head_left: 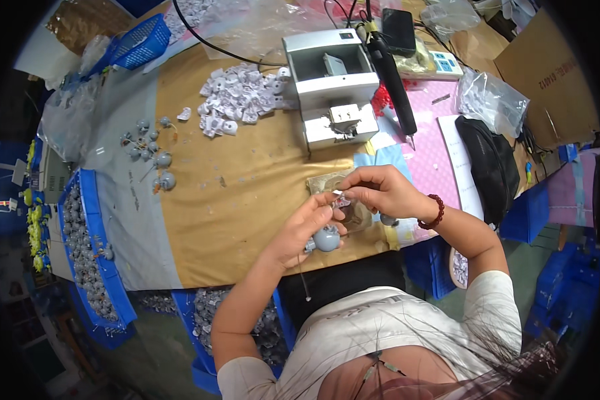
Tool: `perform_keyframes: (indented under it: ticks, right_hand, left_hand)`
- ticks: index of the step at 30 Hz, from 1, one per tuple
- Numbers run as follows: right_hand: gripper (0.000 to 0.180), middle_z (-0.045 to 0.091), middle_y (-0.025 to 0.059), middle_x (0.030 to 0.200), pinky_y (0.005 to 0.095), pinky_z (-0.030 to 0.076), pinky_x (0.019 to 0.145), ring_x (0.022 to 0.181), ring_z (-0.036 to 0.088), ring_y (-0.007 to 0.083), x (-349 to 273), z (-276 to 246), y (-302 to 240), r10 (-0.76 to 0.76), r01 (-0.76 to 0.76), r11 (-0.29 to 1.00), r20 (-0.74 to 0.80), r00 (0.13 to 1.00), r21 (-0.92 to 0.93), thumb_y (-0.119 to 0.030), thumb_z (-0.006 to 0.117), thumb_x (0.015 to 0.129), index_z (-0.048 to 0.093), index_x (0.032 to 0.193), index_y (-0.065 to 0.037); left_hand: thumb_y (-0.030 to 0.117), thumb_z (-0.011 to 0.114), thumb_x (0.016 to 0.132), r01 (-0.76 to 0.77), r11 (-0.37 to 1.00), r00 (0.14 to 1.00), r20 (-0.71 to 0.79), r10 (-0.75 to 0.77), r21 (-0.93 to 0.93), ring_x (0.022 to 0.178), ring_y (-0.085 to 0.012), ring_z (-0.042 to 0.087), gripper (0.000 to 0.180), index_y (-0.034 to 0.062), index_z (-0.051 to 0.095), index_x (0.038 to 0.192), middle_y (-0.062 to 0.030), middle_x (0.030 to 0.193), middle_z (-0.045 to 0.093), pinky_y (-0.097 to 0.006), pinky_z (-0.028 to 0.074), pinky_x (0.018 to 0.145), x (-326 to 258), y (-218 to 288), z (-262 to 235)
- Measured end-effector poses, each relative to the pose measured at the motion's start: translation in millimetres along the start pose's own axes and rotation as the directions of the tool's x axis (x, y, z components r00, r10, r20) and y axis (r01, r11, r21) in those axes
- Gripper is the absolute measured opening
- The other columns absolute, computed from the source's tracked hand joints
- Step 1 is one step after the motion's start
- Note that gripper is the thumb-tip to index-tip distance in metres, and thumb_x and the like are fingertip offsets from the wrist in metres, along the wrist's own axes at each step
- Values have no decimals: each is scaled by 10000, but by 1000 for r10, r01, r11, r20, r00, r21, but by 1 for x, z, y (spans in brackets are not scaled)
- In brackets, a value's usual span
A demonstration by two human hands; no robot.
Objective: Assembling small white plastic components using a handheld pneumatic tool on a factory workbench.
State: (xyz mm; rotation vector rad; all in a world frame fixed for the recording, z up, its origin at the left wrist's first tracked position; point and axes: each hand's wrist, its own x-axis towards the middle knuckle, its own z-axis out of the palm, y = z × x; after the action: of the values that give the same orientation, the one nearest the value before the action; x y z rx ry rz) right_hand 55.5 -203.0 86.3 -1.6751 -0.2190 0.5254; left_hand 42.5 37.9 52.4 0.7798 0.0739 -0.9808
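Note:
In my left hand, closed near the table's front edge, is a round grey plastic ball-shaped piece. A thin cord with a small end hangs below that hand. My right hand meets the left fingertips, its thumb and forefinger pinched on a small white plastic piece with reddish marks. Fingers partly hide this piece, and I cannot tell whether it is joined to the ball. Another grey ball shows just under my right hand; whether the hand holds it is unclear.
Loose white pieces lie in a heap at the back. Several grey balls rest to the left. A grey-white machine stands ahead, beside a black electric screwdriver. Blue bins of grey parts stand left; a black pouch lies right.

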Motion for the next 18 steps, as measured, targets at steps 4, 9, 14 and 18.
perform_keyframes:
  ticks: [4, 9, 14, 18]
  right_hand:
    - [165, 652, 113, 853, 363, 532, 611, 749, 661, 256, -18, -2, 52, -405, 365, 747, 54, 913, -555, -56, 705, 854, 707, 1019, -60]
    - [185, 583, 79, 849, 378, 528, 601, 756, 637, 256, -11, 14, 71, -534, 443, 457, 160, 830, -771, -99, 710, 771, 649, 945, -81]
    - [222, 554, 64, 859, 352, 523, 609, 761, 608, 236, 3, 12, 78, -574, 498, 298, 263, 775, -814, -151, 669, 770, 645, 979, -82]
    - [218, 546, 70, 860, 351, 529, 616, 753, 598, 233, 2, 14, 75, -536, 480, 259, 289, 793, -838, -152, 657, 775, 649, 980, -80]
  left_hand:
    - [119, 659, 947, -161, 772, 917, -196, 347, 614, 1039, -204, 597, 332, 35, 541, 1246, -90, 1078, 587, -318, 490, 903, 4, -60, -6]
    - [25, 688, 816, -95, 54, 683, 25, 730, 994, 1001, -327, 535, 252, 41, 621, 1059, -126, 1053, 579, -428, 446, 888, 8, -76, 2]
    - [-3, 671, 797, -76, -47, 644, 85, 760, 996, 1005, -330, 502, 201, 45, 641, 991, -129, 1041, 577, -432, 428, 894, 19, -81, 1]
    - [4, 667, 794, -78, -55, 678, 94, 729, 995, 1030, -338, 501, 189, 65, 659, 973, -116, 1060, 576, -447, 437, 899, 20, -81, 0]
